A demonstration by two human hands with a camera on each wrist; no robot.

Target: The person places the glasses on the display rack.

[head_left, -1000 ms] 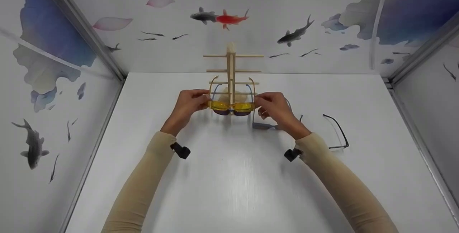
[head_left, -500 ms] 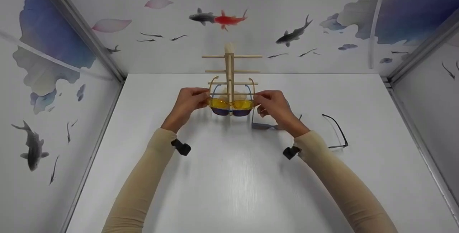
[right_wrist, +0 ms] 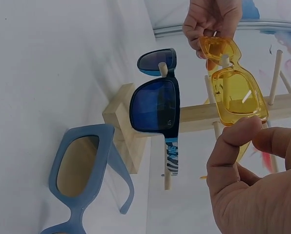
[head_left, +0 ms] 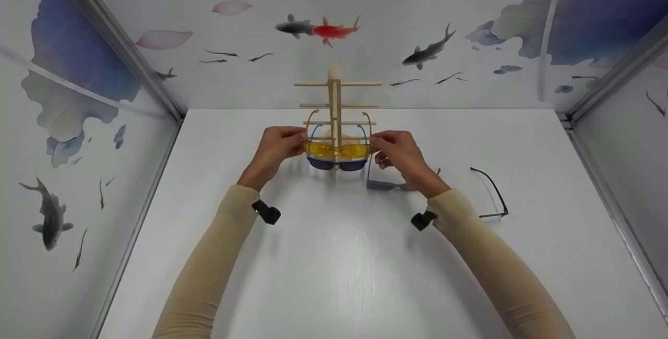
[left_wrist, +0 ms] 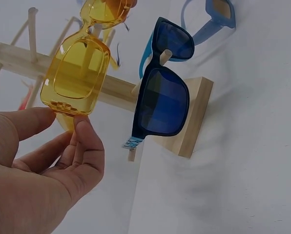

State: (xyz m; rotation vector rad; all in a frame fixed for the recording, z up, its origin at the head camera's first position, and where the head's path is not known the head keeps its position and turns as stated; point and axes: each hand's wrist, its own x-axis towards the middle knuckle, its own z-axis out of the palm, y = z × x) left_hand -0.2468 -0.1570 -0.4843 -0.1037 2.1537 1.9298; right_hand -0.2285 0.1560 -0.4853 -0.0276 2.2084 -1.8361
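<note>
At the stand (head_left: 335,96), left hand (head_left: 276,146) and right hand (head_left: 403,152) pinch yellow glasses (head_left: 319,149) by the corners; likely light, stiff, scratchable.

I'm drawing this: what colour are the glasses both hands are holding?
The glasses are see-through yellow, which shows best in the left wrist view.

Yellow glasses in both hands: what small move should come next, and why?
Probably settle the yellow glasses onto the peg by their bridge: the left hand and right hand pinch their outer ends, and dark blue sunglasses sit lower on the wooden stand.
</note>
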